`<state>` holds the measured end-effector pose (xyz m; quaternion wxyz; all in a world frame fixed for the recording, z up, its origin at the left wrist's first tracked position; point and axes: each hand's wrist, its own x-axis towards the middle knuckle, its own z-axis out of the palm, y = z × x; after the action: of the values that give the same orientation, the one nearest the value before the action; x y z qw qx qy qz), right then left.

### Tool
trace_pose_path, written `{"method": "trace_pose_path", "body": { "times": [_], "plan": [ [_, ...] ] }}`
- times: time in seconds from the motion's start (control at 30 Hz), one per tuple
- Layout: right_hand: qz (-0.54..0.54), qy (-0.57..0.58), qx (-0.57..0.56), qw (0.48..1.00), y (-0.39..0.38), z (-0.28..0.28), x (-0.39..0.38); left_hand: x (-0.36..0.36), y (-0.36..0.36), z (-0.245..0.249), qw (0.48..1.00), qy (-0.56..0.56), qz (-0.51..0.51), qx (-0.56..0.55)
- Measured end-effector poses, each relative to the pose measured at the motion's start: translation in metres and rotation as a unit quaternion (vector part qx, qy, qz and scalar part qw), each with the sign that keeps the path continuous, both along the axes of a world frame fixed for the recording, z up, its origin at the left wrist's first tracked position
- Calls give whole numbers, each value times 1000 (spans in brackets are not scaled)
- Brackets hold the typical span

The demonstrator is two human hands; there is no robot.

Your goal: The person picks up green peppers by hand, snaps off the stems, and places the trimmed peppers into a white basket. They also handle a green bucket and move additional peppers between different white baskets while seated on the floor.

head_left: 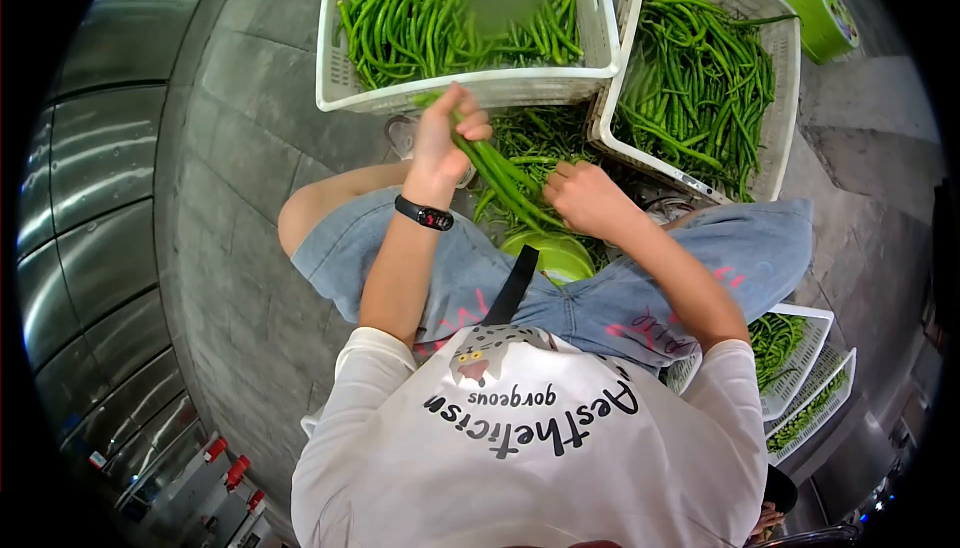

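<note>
My left hand (447, 143), with a black band on its wrist, is closed around a bunch of long green chili peppers (497, 174). The peppers slant down to the right, over my lap. My right hand (580, 195) is beside the bunch, fingers curled together; what they hold, if anything, is hidden. Under the hands lies a heap of small green trimmings (540, 138). Just ahead of my left hand stands a white crate (467, 88) with long green peppers laid in rows.
A second white crate (785, 98), full of peppers, stands at the front right. Beyond it is a green tub (822, 23). Between my legs sits a green round seat or bowl (550, 253). Stacked white baskets (815, 363) with greens are behind my right side. Metal panels (100, 178) line the left.
</note>
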<state>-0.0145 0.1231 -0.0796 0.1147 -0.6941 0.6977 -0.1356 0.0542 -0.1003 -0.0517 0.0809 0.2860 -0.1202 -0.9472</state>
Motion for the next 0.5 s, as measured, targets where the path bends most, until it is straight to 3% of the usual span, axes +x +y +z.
{"method": "trace_pose_path", "body": {
  "times": [0.03, 0.1, 0.17, 0.2, 0.33, 0.43, 0.47, 0.5],
  "plan": [
    [24, 0, 16, 1000, 2, -5, 2, -1, 2, 0, 999, 13, -32, 1],
    [-41, -177, 42, 982, 9, -33, -3, -2, -3, 5, 997, 63, -26, -39],
    [-136, -364, 96, 917, 12, -44, -16, -5, -11, 15, 989, 118, -14, -87],
    [-146, -369, 155, 905, 9, -42, -27, -5, -13, 20, 988, 138, -7, -76],
    [-220, -298, 164, 914, 8, -25, -30, -4, -3, 29, 981, 119, 15, -155],
    [-296, -298, 136, 897, 15, -1, -25, -4, 21, 33, 887, 56, 39, -457],
    [-293, -557, 200, 751, 15, -3, -22, 1, 30, 34, 848, 74, 23, -525],
    [-251, -712, 215, 619, 12, 2, -18, 6, 42, 40, 755, 85, -8, -650]
  ]
}}
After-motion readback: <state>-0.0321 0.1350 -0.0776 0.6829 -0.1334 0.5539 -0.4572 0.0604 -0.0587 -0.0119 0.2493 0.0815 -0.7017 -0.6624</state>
